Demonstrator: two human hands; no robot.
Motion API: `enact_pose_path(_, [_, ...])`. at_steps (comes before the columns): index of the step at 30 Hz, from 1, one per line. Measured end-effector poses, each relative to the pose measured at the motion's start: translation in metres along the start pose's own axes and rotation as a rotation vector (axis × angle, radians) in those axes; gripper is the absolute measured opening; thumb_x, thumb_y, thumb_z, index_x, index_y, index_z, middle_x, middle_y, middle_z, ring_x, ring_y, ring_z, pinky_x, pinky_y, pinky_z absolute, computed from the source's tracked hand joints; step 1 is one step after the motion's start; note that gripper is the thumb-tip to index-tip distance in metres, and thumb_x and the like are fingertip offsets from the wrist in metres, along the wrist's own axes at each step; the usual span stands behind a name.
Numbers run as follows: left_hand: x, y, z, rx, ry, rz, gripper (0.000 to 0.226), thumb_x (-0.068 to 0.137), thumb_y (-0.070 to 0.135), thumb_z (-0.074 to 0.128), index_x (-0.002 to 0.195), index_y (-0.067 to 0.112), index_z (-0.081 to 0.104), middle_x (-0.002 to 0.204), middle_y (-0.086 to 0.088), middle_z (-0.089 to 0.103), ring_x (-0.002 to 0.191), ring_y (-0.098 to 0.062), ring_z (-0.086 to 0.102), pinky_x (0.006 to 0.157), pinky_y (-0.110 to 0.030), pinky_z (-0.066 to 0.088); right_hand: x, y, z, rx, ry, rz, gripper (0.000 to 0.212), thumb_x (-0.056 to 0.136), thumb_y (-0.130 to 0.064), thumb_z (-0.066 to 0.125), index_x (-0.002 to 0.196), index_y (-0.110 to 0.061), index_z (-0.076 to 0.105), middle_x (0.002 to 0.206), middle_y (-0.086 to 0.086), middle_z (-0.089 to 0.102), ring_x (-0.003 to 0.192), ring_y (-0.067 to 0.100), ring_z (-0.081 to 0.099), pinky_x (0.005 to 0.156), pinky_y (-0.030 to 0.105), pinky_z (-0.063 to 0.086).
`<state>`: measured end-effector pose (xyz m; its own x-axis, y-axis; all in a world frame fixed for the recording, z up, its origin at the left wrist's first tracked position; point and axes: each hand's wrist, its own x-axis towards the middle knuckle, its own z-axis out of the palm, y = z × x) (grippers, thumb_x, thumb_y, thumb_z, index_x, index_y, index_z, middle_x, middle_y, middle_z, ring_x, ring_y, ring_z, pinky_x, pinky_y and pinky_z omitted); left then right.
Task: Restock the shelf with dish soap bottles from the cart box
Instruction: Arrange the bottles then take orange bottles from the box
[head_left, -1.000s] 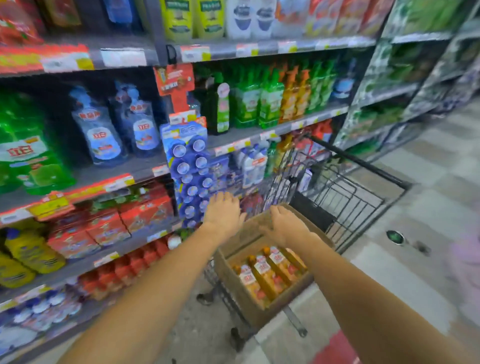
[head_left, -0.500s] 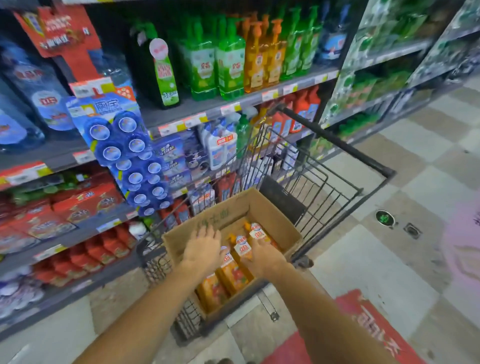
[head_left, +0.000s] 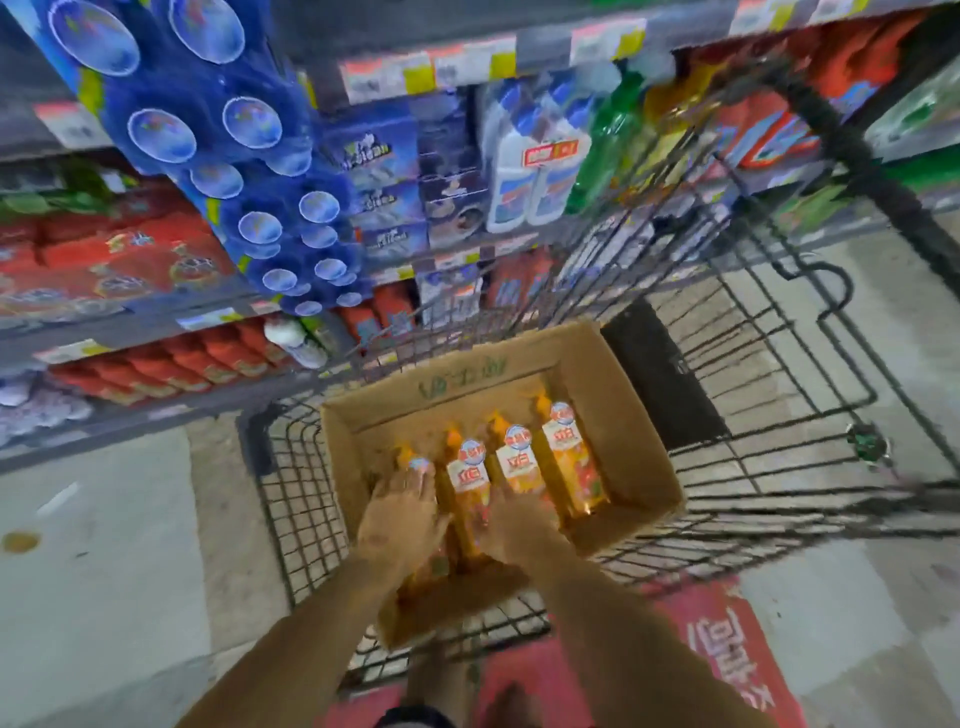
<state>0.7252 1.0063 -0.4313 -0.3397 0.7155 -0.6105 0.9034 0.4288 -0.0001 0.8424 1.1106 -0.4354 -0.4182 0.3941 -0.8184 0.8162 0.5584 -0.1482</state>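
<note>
Four orange plastic bottles (head_left: 519, 462), cardboard box (head_left: 608, 400).

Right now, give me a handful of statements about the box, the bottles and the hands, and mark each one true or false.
1. The cardboard box sits inside the wire cart. True.
2. Four orange bottles lie in the box. True.
3. The left hand is up at the shelf. False: it is down in the box, on the leftmost bottle.
4. The right hand holds a bottle clear above the box. False: it is low in the box among the bottles, and none is lifted out.
5. The bottles in the box are blue. False: they are orange with white labels.
</note>
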Motion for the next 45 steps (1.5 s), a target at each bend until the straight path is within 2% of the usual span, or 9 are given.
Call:
enact_pose_path(3, [0.036, -0.009, 0.027, -0.064, -0.057, -0.037, 0.057, 0.08, 0.043, 0.057, 0.118, 0.003, 0.07, 0.12, -0.021, 0.067, 0.1, -0.037, 0.068, 0.079, -0.048, 0.058, 0.049, -0.004, 0.0, 0.036, -0.059, -0.027, 0.067, 0.101, -0.046, 0.048, 0.154, -0.01, 0.028, 0.159, 0.012, 0.029, 0.139, 0.035, 0.04, 0.111, 0.046, 0.034])
enact_pose_path(7, [0.08, -0.019, 0.07, -0.197, -0.1, -0.087, 0.065, 0.077, 0.049, 0.04, 0.108, 0.002, 0.073, 0.104, -0.019, 0.071, 0.089, -0.035, 0.071, 0.064, -0.044, 0.059, 0.107, -0.006, -0.001, 0.111, -0.106, -0.027, 0.072, 0.101, -0.043, 0.05, 0.157, -0.009, 0.02, 0.156, 0.014, 0.032, 0.141, 0.033, 0.038, 0.111, 0.041, 0.035])
enact_pose_path(12, [0.117, -0.019, 0.1, -0.372, -0.104, -0.24, 0.091, 0.082, 0.056, 0.007, 0.146, 0.0, 0.038, 0.146, -0.022, 0.043, 0.134, -0.038, 0.043, 0.107, -0.044, 0.04, 0.163, 0.003, 0.021, 0.096, -0.059, 0.027, 0.07, 0.1, -0.039, 0.051, 0.155, -0.008, 0.02, 0.147, 0.014, 0.041, 0.134, 0.03, 0.044, 0.106, 0.038, 0.041])
enact_pose_path(17, [0.14, -0.017, 0.116, -0.697, -0.085, -0.534, 0.074, 0.096, 0.043, 0.049, 0.151, 0.001, 0.022, 0.154, -0.019, 0.026, 0.144, -0.033, 0.025, 0.114, -0.036, 0.023, 0.189, -0.008, 0.05, 0.458, 0.136, 0.147, 0.051, 0.094, -0.042, 0.053, 0.128, -0.005, 0.053, 0.125, 0.019, 0.055, 0.117, 0.037, 0.055, 0.096, 0.041, 0.047])
enact_pose_path(25, [0.141, -0.018, 0.101, -1.285, -0.163, -0.697, 0.052, 0.088, 0.002, 0.069, 0.129, 0.014, 0.041, 0.111, -0.004, 0.052, 0.105, -0.014, 0.052, 0.056, 0.004, 0.034, 0.2, -0.006, 0.061, 0.459, 0.088, 0.238, 0.059, 0.088, -0.035, 0.067, 0.133, -0.005, 0.043, 0.129, 0.015, 0.061, 0.128, 0.037, 0.047, 0.103, 0.039, 0.037])
enact_pose_path(31, [0.148, -0.018, 0.117, -1.511, -0.234, -0.98, 0.022, 0.073, -0.005, 0.081, 0.088, -0.003, 0.065, 0.087, -0.01, 0.064, 0.076, -0.022, 0.064, 0.091, -0.045, 0.055, 0.23, -0.005, 0.053, 0.37, -0.101, 0.294, 0.074, 0.066, -0.052, 0.076, 0.127, -0.016, 0.055, 0.121, 0.004, 0.065, 0.128, 0.03, 0.048, 0.091, 0.032, 0.044])
enact_pose_path(35, [0.151, -0.015, 0.11, -1.548, -0.215, -1.037, 0.045, 0.077, 0.005, 0.082, 0.067, 0.016, 0.039, 0.085, -0.003, 0.054, 0.085, -0.018, 0.053, 0.067, -0.029, 0.052, 0.227, -0.005, 0.063, 0.418, -0.077, 0.322, 0.079, 0.078, -0.039, 0.08, 0.138, -0.009, 0.038, 0.132, 0.007, 0.059, 0.135, 0.03, 0.042, 0.109, 0.036, 0.03])
enact_pose_path(39, [0.148, -0.018, 0.122, -1.568, -0.249, -1.074, 0.034, 0.07, 0.014, 0.088, 0.095, 0.008, 0.065, 0.095, -0.004, 0.067, 0.086, -0.015, 0.063, 0.076, -0.031, 0.055, 0.22, -0.001, 0.065, 0.459, -0.073, 0.318, 0.082, 0.075, -0.038, 0.082, 0.136, -0.01, 0.036, 0.132, 0.009, 0.056, 0.138, 0.032, 0.037, 0.108, 0.038, 0.035])
enact_pose_path(45, [0.133, -0.011, 0.119, -1.647, -0.105, -1.048, 0.071, 0.069, 0.01, 0.087, 0.122, 0.013, 0.04, 0.109, -0.003, 0.058, 0.097, -0.017, 0.056, 0.077, -0.032, 0.047, 0.239, 0.021, 0.072, 0.53, -0.071, 0.31, 0.113, 0.018, -0.067, 0.081, 0.119, -0.021, 0.059, 0.111, 0.002, 0.067, 0.101, 0.021, 0.067, 0.073, 0.031, 0.06])
